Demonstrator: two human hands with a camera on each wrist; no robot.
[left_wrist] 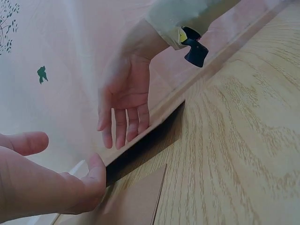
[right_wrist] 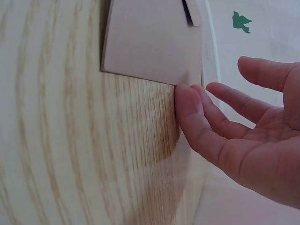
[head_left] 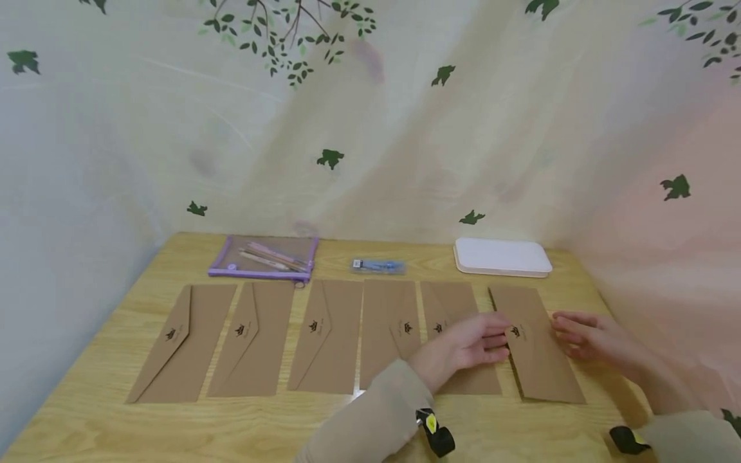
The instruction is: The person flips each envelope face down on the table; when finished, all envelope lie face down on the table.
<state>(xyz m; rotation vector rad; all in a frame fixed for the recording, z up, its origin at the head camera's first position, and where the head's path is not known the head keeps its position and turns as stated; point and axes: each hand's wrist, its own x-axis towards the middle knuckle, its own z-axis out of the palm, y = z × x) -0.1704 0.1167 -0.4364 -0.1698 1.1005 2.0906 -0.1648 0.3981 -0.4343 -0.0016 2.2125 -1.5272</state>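
Observation:
A brown paper envelope (head_left: 547,360) with a small black crown print lies at the right end of a row. My left hand (head_left: 460,347) is at its left long edge, fingertips right at the edge and fingers extended. In the left wrist view a dark band shows under that edge of the envelope (left_wrist: 140,147). On the opposite side is my right hand (head_left: 599,341), its fingers loosely extended. The right wrist view shows these fingertips (right_wrist: 185,96) touching the envelope's edge (right_wrist: 145,42). Under my left forearm lies another envelope (head_left: 471,379), partly covered.
Several similar envelopes, among them the leftmost envelope (head_left: 211,347), lie side by side on the wooden table (head_left: 173,431). Behind them are a purple-edged pouch (head_left: 263,257) with pencils, a small blue packet (head_left: 379,265) and a white case (head_left: 502,256). A patterned curtain (head_left: 393,128) hangs behind.

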